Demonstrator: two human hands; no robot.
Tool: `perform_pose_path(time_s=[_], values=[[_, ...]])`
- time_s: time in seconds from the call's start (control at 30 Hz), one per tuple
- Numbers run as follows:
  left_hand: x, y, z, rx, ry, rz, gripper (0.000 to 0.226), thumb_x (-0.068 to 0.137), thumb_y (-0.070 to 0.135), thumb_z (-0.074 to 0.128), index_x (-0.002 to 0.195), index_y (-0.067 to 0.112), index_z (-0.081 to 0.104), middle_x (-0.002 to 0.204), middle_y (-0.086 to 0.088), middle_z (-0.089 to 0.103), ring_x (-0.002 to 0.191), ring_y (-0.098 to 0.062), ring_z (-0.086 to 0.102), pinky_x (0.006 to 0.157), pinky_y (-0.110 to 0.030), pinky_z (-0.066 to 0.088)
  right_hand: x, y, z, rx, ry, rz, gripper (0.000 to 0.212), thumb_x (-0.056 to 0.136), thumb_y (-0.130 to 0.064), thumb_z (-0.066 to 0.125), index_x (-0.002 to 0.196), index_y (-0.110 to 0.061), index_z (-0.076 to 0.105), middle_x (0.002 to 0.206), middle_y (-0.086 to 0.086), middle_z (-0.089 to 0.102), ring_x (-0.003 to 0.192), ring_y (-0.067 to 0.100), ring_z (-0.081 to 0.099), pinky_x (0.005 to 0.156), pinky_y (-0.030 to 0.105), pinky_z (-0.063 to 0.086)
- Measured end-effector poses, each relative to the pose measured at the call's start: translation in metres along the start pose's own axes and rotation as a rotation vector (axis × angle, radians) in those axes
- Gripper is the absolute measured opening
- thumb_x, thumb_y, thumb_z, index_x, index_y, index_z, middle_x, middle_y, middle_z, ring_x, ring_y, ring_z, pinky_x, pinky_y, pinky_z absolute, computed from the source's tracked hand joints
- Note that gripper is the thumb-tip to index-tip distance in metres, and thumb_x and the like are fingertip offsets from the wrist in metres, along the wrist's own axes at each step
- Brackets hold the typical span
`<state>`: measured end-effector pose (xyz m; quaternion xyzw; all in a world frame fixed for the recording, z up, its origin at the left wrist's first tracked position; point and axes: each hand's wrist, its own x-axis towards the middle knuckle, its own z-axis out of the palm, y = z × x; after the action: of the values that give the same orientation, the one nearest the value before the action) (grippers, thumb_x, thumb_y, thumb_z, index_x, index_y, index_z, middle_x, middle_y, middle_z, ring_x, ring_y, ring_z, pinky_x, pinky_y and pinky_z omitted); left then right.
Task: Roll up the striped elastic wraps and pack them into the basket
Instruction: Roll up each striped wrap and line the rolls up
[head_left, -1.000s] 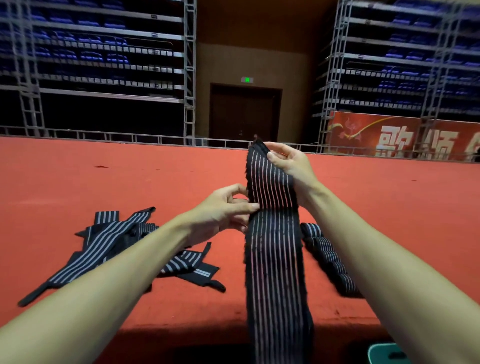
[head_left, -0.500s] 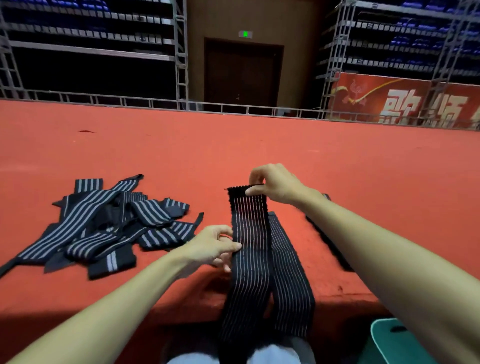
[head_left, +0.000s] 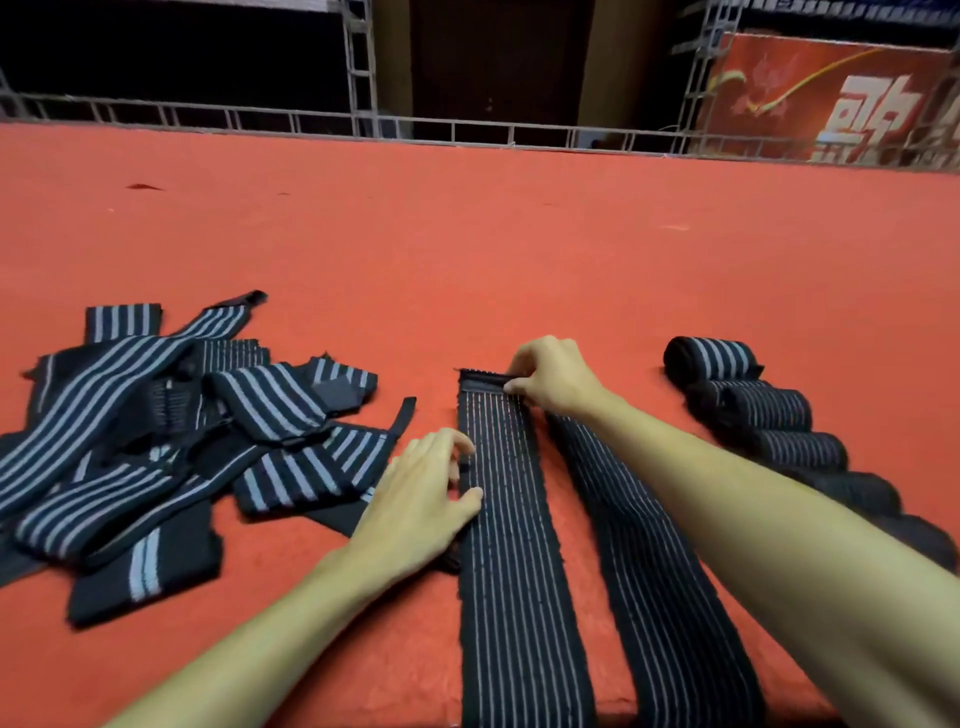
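A long black wrap with thin white stripes (head_left: 509, 561) lies flat on the red surface, running toward me. My right hand (head_left: 550, 379) pinches its far end, where the edge is folded over. My left hand (head_left: 421, 499) rests beside the wrap's left edge, thumb touching the fabric, fingers loosely curled. A second part of the striped wrap (head_left: 649, 571) lies alongside on the right, partly under my right forearm. No basket shows in this view.
A loose pile of unrolled striped wraps (head_left: 171, 441) lies to the left. A row of several rolled wraps (head_left: 758, 410) sits at the right. The red carpeted surface (head_left: 467, 249) stretches far ahead to a metal railing (head_left: 467, 130).
The wrap, held up in the air a second ago, now lies flat on the red surface. Both hands came down with it, and my view tilted downward.
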<state>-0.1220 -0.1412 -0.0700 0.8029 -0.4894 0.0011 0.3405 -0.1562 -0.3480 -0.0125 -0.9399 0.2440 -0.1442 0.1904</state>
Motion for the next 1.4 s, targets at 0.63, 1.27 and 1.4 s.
perform_pose_path(time_s=[0.63,1.27,1.4], values=[[0.04,0.047,0.058,0.183,-0.108,0.113,0.018,0.092,0.048,0.04,0.091,0.034,0.051,0.091,0.015,0.044,0.094,-0.006,0.036,0.089,-0.028,0.028,-0.026,0.112,0.012,0.22,0.307,0.266,0.023,0.091,-0.02,0.058,0.109,-0.012,0.07,0.115,0.011,0.067,0.112,0.025,0.059,0.096,0.029,0.039],[0.036,0.087,0.032,0.209,-0.343,-0.164,0.058,0.092,0.056,0.045,0.13,0.012,0.04,0.132,-0.005,0.047,0.124,-0.024,0.044,0.102,-0.04,0.031,-0.085,0.048,-0.065,0.948,0.177,0.061,0.01,0.084,-0.004,0.068,0.084,-0.014,0.066,0.071,-0.002,0.062,0.061,0.011,0.052,0.053,0.02,0.041],[0.013,0.112,0.014,-0.535,-0.388,-0.24,0.041,0.093,0.023,0.06,0.128,0.007,0.045,0.125,-0.005,0.059,0.107,-0.015,0.06,0.091,-0.025,0.048,-0.111,0.02,-0.115,1.36,0.0,0.05,0.01,0.088,-0.002,0.059,0.089,-0.011,0.061,0.074,0.001,0.063,0.056,0.011,0.057,0.051,0.02,0.043]])
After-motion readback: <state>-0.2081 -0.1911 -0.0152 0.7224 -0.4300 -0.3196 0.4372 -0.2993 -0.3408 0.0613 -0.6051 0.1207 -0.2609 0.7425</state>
